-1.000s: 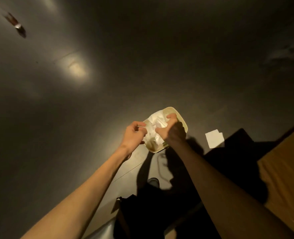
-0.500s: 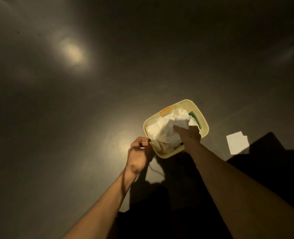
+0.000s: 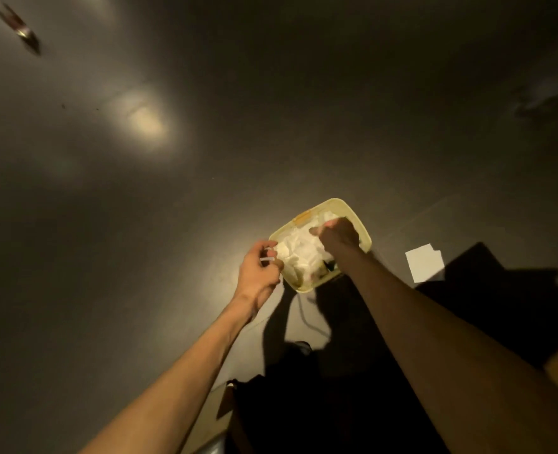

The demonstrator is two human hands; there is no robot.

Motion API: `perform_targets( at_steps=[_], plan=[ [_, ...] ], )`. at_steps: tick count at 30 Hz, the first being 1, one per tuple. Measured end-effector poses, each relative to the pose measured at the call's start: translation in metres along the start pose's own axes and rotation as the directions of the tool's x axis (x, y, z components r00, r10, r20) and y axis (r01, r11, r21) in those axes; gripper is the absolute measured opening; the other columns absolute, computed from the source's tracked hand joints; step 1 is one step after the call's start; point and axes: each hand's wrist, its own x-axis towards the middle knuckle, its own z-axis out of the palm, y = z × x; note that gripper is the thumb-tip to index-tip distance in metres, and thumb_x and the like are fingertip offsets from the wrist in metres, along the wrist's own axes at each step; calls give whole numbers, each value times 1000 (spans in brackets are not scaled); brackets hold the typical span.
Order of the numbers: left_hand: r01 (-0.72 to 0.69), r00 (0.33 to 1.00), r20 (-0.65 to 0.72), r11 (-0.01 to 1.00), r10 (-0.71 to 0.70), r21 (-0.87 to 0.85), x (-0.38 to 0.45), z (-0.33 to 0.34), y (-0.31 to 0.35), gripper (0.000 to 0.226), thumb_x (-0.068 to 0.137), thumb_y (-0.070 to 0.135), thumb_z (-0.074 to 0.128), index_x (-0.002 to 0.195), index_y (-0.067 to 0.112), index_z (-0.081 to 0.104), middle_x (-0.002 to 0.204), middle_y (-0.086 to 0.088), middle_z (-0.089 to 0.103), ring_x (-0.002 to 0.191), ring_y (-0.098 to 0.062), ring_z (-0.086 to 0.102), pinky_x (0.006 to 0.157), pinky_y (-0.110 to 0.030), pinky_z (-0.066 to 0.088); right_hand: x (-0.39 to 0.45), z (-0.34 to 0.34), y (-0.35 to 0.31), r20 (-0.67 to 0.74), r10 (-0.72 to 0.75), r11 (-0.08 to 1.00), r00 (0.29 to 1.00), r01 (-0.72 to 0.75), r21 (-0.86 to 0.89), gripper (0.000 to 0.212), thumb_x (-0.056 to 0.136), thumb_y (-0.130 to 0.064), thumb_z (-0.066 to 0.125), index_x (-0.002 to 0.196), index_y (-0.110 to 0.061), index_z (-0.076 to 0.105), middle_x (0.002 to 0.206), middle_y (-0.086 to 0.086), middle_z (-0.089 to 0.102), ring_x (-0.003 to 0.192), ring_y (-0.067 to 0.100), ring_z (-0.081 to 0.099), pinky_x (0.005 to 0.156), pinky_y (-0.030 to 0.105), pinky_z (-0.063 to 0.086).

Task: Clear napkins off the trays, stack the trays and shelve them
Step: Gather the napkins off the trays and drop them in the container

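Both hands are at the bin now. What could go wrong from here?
1. The bin looks heaped with napkins; the right hand pressing on top could push some over the rim onto the floor.
2. A white paper already lies on the floor right of the bin and may get left behind.
3. The left hand pinches something small and thin beside the bin's rim; released there, it might miss.

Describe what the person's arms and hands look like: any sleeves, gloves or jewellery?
Both forearms are bare as far up as the view shows, with no sleeves. The left hand and right hand wear no gloves, and I see no watch, bracelet or ring, though the dim light could hide small items. The right arm lies mostly in shadow.
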Motion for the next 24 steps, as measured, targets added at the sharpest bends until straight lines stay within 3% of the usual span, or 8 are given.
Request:
perform_targets(
  at_steps=[3, 5, 10, 14, 17, 24],
  plan=[
    [-33, 999, 13, 996, 33, 77, -34, -3, 49, 37, 91, -3, 50, 125, 13, 55, 102, 0, 54, 82, -8, 56, 72, -29, 56, -41, -54, -33, -4, -5, 994, 1000, 5, 113, 22, 82, -26, 72, 96, -10, 66, 112, 18, 69, 106, 35, 64, 96, 48, 52],
    [-86, 995, 50, 990, 81, 111, -63, -6, 84, 39, 91, -2, 50, 126, 13, 54, 109, -4, 55, 84, -9, 56, 76, -33, 57, -86, -98, -53, -66, -42, 985, 997, 52, 164, 11, 80, -22, 74, 85, -18, 64, 108, 13, 71, 105, 30, 65, 97, 44, 53],
    [-240, 963, 164, 958, 215, 156, -146, 1, 165, 39, 90, -1, 51, 124, 17, 56, 115, -7, 58, 89, -16, 59, 83, -46, 58, -205, -180, -73, -24, -277, 953, 961, 278, 122, 19, 82, -17, 74, 98, -18, 64, 92, 1, 66, 96, 21, 65, 95, 38, 53],
    [-369, 913, 250, 914, 323, 166, -219, 12, 208, 38, 89, 0, 53, 119, 24, 57, 113, -2, 59, 95, -15, 60, 78, -39, 59, -297, -231, -61, -70, -443, 891, 894, 448, 74, 26, 84, -27, 72, 108, -21, 64, 109, -1, 64, 83, 5, 62, 80, 19, 50],
    [-466, 864, 296, 868, 407, 169, -277, 24, 227, 37, 90, 2, 56, 117, 27, 57, 112, 1, 60, 101, -15, 60, 71, -30, 57, -361, -271, -41, -98, -498, 858, 861, 506, 89, 30, 86, -36, 70, 113, -27, 62, 112, -5, 60, 88, 3, 63, 73, 13, 48],
    [-590, 763, 459, 781, 456, 205, -411, 71, 223, 38, 90, 7, 60, 118, 32, 58, 115, 3, 62, 105, -14, 61, 76, -33, 59, -482, -358, 46, -207, -494, 832, 845, 528, 169, 35, 84, -47, 68, 115, -32, 60, 113, -10, 60, 91, 2, 64, 74, 15, 49]
  ],
)
